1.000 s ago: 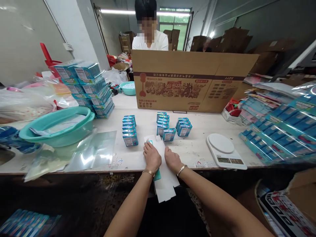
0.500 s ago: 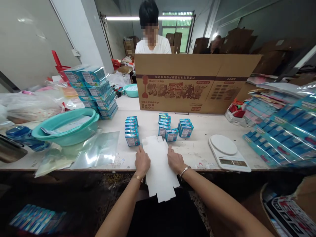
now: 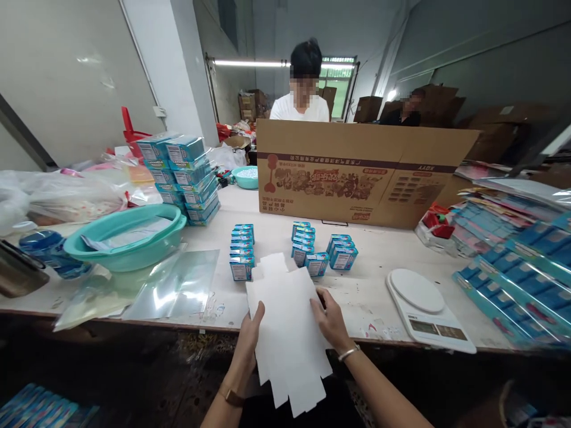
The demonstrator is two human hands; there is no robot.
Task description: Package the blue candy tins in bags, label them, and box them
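Observation:
A white, flattened carton blank [image 3: 288, 327] with cut flaps at both ends slants over the table's front edge, its near end above my lap. My left hand [image 3: 250, 333] grips its left side, thumb on top and the other fingers hidden beneath. On the opposite side, my right hand [image 3: 331, 320] holds the right edge between thumb and fingers. Just beyond the blank's far end stand small blue boxes in short rows: a left row [image 3: 241, 268], a middle group [image 3: 303, 245] and a right group [image 3: 343, 257].
A white scale [image 3: 417, 291] and blue display packs [image 3: 513, 285] lie to the right. At left are a teal basin [image 3: 125, 261], clear plastic sheets [image 3: 178, 285] and stacked blue cartons [image 3: 185, 178]. A large cardboard box [image 3: 330, 178] stands at the back, a person [image 3: 298, 110] behind it.
The blank has spread wider and come up nearer to me. Both hands have turned from lying along its sides to gripping its edges. The camera view has tilted up and shifted left.

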